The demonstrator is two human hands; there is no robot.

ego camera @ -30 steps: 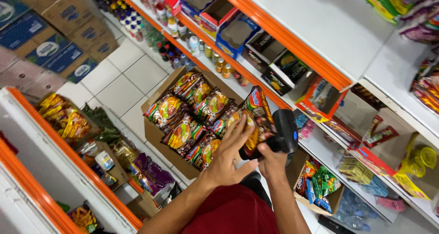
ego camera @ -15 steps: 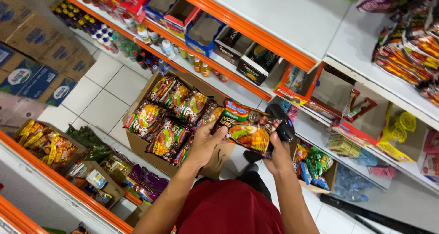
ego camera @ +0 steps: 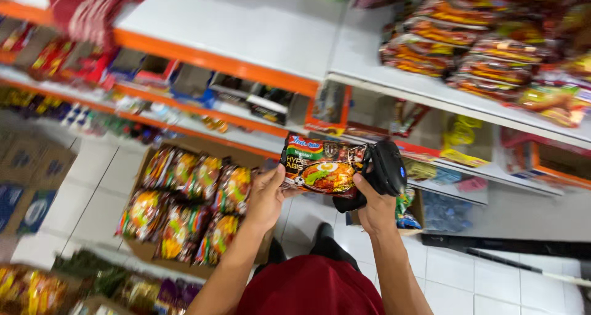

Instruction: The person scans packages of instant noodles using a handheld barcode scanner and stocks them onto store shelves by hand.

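Left hand (ego camera: 266,195) grips the left edge of a flat, glossy instant-noodle packet, dark with a red and green print and a picture of fried noodles (ego camera: 319,167); fingers curled around it, thumb on the front face. The packet is held level in the air, in front of the shelving and above the floor, between the two hands.

Right hand (ego camera: 375,207) is clenched on the handle of a black plastic handheld barcode scanner (ego camera: 383,170). The scanner head sits just beside the packet's right end, possibly touching it; motion blur leaves that unclear.

Surroundings: below and left of the left hand, an open brown cardboard carton (ego camera: 161,250) stands on the white tiled floor (ego camera: 465,272), filled with similar bright noodle packets. Behind the packet, white metal shelves with orange edge strips (ego camera: 215,62) carry small boxes. The upper right shelf holds stacked snack packets (ego camera: 486,50). The person's red shirt (ego camera: 311,287) fills the lower centre.
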